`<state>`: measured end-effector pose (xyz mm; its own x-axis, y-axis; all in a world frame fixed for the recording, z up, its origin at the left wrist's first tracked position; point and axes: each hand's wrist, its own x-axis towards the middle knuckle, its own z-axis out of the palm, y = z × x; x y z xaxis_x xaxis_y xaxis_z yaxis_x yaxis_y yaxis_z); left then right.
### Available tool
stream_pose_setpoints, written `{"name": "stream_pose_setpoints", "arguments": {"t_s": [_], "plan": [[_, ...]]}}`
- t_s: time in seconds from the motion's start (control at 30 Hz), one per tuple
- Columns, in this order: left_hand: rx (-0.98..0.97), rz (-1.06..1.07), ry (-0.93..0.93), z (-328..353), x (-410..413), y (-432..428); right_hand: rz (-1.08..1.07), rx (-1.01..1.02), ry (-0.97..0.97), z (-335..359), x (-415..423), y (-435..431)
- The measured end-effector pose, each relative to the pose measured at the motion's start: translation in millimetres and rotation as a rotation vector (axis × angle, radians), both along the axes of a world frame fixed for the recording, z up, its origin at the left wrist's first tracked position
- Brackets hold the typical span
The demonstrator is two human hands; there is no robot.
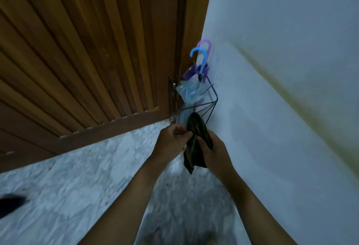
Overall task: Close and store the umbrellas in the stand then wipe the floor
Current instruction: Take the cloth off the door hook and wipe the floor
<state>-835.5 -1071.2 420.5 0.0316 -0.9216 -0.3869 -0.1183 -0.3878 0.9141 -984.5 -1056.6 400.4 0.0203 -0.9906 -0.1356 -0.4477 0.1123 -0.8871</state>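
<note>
Both the left hand (pixel 172 137) and right hand (pixel 212 148) grip a dark green crumpled cloth (pixel 195 143), hanging lengthwise, probably clear above the pale marbled floor (pixel 87 167) directly below.

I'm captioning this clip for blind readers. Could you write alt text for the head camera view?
A person's left hand and right hand hold a crumpled dark green cloth above a pale marbled floor. Beyond it, a black wire stand in the corner between a slatted wooden door and a white wall holds a closed blue-handled umbrella and a purple-handled umbrella.
</note>
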Motion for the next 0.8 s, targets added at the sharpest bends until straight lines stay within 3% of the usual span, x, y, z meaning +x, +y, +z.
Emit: {"name": "stream_pose_setpoints", "arguments": {"t_s": [0.13, 0.27, 0.47, 0.53, 0.67, 0.8], "plan": [[0.042, -0.039, -0.013, -159, -19, -13, -0.03, 0.007, 0.061, -158, -22, -10], [0.005, -0.106, -0.142, -324, -28, -23, -0.038, 0.03, 0.097, -317, -35, -21], [-0.074, -0.074, -0.553, -538, -1, -49, 0.013, -0.036, 0.176, -486, -52, -50], [-0.044, -0.118, -0.707, -583, 12, -60, 0.026, -0.13, 0.331, -519, -55, -62], [0.049, -0.277, -1.022, -624, 29, -77, -0.051, -0.128, 0.496, -558, -63, -89], [0.113, -0.415, -1.091, -635, 43, -99, -0.099, -0.268, 0.753, -581, -75, -132]]}}
